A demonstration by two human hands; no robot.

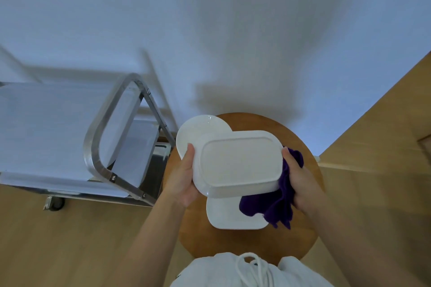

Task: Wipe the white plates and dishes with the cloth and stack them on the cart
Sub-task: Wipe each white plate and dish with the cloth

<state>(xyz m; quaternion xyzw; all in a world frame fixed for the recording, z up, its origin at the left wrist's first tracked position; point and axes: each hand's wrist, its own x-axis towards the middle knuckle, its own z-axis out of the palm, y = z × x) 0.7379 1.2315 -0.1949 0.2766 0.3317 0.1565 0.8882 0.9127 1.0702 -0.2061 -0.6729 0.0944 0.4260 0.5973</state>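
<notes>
1. The left hand (184,182) grips the left end of a white rectangular dish (239,164), thumb curled over the rim, the other fingers hidden beneath it. The dish is held upside down, base facing up, above a round wooden table (300,237).
2. The right hand (303,184) holds the dish's right end with a purple cloth (272,207) bunched between palm and rim; its fingers are hidden behind dish and cloth.
3. Risk, as I judge it: smooth glaze and cloth padding make a weak hold; if either thumb eases, the dish could drop onto the dishes directly under the hands.
4. Below the fingers lie a round plate (200,130) and a second dish (228,216); whether it holds anything is hidden.
5. The cart (105,137) stands left of the left hand; no dishes show on its shelves.
</notes>
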